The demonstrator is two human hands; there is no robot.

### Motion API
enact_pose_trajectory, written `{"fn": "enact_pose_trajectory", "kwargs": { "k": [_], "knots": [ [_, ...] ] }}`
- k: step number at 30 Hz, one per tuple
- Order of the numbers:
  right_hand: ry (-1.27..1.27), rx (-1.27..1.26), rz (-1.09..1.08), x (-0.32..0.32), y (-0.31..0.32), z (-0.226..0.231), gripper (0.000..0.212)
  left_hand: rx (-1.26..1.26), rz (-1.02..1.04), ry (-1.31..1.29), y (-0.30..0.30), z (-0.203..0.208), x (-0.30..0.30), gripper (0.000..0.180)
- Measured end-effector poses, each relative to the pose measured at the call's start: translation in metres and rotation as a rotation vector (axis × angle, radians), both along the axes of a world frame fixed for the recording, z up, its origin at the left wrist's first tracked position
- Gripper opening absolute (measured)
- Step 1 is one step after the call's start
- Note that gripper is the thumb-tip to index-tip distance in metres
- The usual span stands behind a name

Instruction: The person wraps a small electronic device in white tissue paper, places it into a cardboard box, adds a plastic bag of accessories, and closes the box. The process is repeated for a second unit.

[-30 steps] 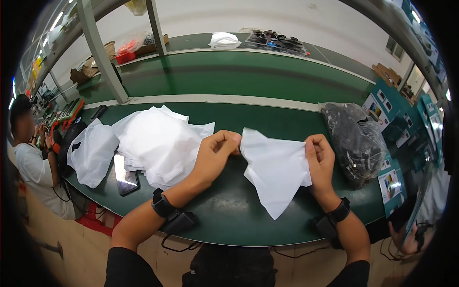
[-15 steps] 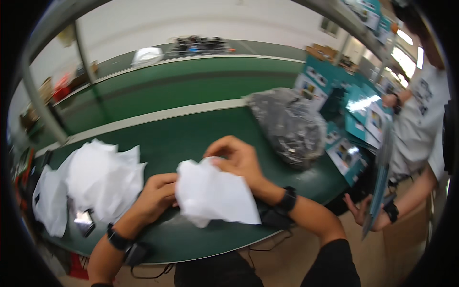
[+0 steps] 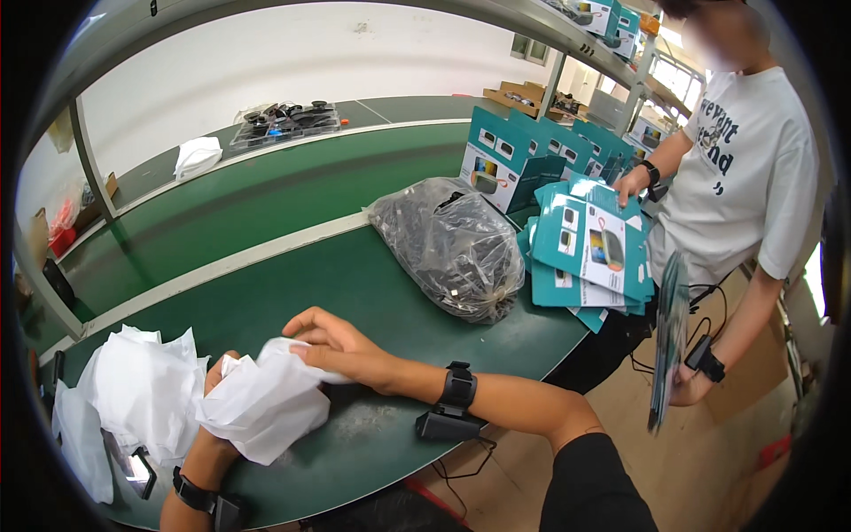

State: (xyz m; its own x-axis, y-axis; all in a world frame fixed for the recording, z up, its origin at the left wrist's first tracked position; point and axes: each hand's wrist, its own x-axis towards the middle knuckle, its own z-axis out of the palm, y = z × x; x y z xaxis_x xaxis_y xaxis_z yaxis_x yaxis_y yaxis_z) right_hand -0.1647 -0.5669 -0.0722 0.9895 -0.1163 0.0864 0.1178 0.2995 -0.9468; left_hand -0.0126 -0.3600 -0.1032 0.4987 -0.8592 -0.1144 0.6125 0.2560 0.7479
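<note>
A crumpled white, thin sheet or pouch hangs above the green table between my hands. My right hand is closed on its upper edge, thumb and fingers pinching it. My left hand is mostly hidden behind the white material; its few visible fingers are bent against the upper left side, and it seems to hold that side. Just left of it lies a pile of similar white pieces. A small shiny, dark-edged object rests by the pile's lower edge.
A clear plastic bag of dark items lies right of my hands. Beyond it are teal printed cardboard sleeves, stacked and standing. A person at the right touches the stack and holds flat sleeves. A metal shelf frame rises left.
The view has swung right. Both hands and the white material are nearer the white pile, and the material is more bunched up. The co-worker's far hand now rests on the sleeve stack.
</note>
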Motion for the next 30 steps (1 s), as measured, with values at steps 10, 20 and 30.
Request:
{"fn": "enact_pose_trajectory", "kwargs": {
  "k": [10, 20, 30],
  "knots": [
    [-0.161, -0.315, -0.193, 0.005, -0.015, -0.017, 0.021, 0.009, 0.131, -0.078, -0.012, 0.035, -0.027, 0.013],
    [-0.022, 0.355, -0.157, -0.006, -0.029, 0.003, 0.018, 0.060, 0.121, -0.189, -0.009, 0.041, -0.034, 0.025],
    [0.018, -0.146, -0.397, -0.016, -0.051, -0.004, 0.023, -0.257, -0.105, -0.366, -0.029, 0.013, -0.014, 0.031]
  ]
}}
